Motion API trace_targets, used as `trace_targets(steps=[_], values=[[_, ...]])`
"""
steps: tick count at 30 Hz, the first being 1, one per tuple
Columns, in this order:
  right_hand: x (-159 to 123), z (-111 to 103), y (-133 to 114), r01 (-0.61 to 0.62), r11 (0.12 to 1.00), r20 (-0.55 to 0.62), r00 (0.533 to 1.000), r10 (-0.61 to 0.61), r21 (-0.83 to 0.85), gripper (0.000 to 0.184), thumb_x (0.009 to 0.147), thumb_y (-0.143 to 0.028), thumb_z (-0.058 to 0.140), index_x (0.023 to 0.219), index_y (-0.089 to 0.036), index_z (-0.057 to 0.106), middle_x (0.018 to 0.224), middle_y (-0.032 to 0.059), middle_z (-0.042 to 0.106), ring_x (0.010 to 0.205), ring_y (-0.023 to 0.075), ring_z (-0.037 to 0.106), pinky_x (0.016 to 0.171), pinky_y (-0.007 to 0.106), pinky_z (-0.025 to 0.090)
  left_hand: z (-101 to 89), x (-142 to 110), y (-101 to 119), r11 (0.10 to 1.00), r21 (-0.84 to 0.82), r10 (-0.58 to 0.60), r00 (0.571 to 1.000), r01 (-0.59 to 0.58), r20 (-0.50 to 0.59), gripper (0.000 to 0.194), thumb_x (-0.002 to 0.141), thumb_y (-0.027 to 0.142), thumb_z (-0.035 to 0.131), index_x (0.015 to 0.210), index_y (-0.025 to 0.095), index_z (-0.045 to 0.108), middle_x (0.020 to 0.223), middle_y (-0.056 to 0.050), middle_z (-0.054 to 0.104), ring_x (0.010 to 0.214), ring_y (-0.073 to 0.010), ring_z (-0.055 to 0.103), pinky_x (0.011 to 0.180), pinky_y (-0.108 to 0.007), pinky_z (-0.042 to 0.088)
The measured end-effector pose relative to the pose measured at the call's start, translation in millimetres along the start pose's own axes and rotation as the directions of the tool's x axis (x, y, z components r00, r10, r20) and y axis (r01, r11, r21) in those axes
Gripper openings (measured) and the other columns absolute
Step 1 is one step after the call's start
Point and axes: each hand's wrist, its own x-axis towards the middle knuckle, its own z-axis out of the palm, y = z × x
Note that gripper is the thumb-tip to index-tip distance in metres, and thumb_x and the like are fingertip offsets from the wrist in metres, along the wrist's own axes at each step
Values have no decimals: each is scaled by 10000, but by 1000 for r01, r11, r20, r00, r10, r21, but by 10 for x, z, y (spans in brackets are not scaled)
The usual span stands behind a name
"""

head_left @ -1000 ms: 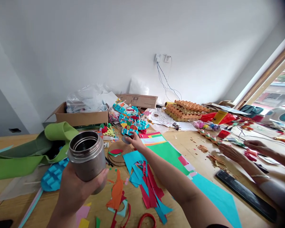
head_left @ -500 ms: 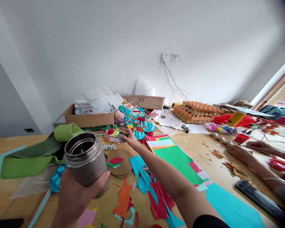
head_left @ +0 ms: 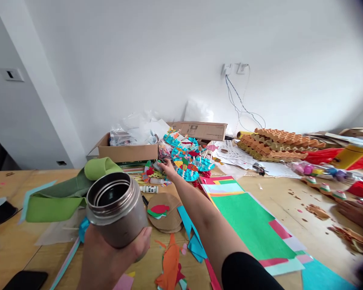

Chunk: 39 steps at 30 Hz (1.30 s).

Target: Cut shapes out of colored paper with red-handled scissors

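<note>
The flask (head_left: 124, 227) was a grey metal cylinder with a shiny threaded neck, an uncovered mouth and a dark interior. It was located above the worktop (head_left: 60, 264), upright with a slight tilt. The left grip (head_left: 104, 257) was wrapped around its body, thumb across the near side. The right grip (head_left: 168, 169) was extended toward the back, at a small grey object (head_left: 157, 166); whether the fingers pinched that object or only touched it could not be determined.

From left to right, the surroundings were as follows: a black spool (head_left: 1, 211), a folded green cloth (head_left: 59, 201) just behind the flask, a cardboard box (head_left: 128, 152) filled with plastic bags, a small white bottle (head_left: 149, 189), round cardboard discs (head_left: 169, 219) carrying red and green cutouts, an orange paper piece (head_left: 171, 259), blue decorated crafts (head_left: 187, 173) beside the right grip, a green paper sheet (head_left: 251, 225) and stacked egg trays (head_left: 278, 145). The right forearm (head_left: 205, 217) crossed in front of the blue paper strips (head_left: 196, 245).

The flask's base was largely hidden by the left grip. A black flat object (head_left: 26, 280) was cut off at the lower edge. At the right edge, a co-worker's hand (head_left: 355, 213) was partly visible and blurred.
</note>
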Motion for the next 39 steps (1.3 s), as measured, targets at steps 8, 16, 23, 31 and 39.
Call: trace_targets(steps=[8, 16, 23, 31, 39], values=[[-172, 331, -1, 46, 997, 110, 993, -40, -53, 330, 956, -319, 600, 1240, -153, 569, 1193, 90, 612, 988, 210, 641, 837, 405, 562, 6, -6, 2, 1000, -8, -13, 999, 13, 48, 222, 629, 345, 712, 805, 211, 707, 728, -25, 746, 741, -253, 704, 634, -315, 563], [-361, -236, -191, 139, 957, 11, 990, -141, -254, 687, 721, -351, 800, 1310, -191, 483, 1062, 57, 645, 990, 221, 623, 856, 345, 513, 57, -3, 41, 999, -26, -21, 996, 24, 84, 207, 614, 376, 746, 714, 220, 652, 653, 0, 705, 710, -231, 688, 637, -301, 552], [-802, -865, -48, 152, 850, -13, 983, -184, -504, 704, 625, -280, 816, 1255, -205, 513, 1033, 79, 670, 932, 276, 637, 817, 373, 481, 125, -38, -11, 996, -80, -40, 998, 44, 56, 307, 592, 385, 785, 815, 198, 687, 770, -31, 758, 682, -222, 695, 615, -303, 572], [-965, -924, 138, 198, 728, 5, 966, -257, -656, 688, 668, -285, 772, 1288, -171, 496, 1269, 149, 578, 1205, 339, 514, 987, 430, 395, 139, -24, -49, 997, -72, -5, 996, 12, 94, 291, 628, 378, 758, 846, 206, 669, 776, -35, 750, 703, -226, 698, 645, -314, 570], [-1034, -907, 167, 170, 694, 8, 973, -231, -700, 638, 671, -283, 792, 1242, -188, 525, 1188, 133, 617, 1148, 339, 551, 943, 397, 407, 144, -6, -103, 999, -39, -6, 998, 9, 63, 335, 606, 440, 774, 810, 200, 661, 823, -60, 748, 731, -233, 693, 689, -346, 574]])
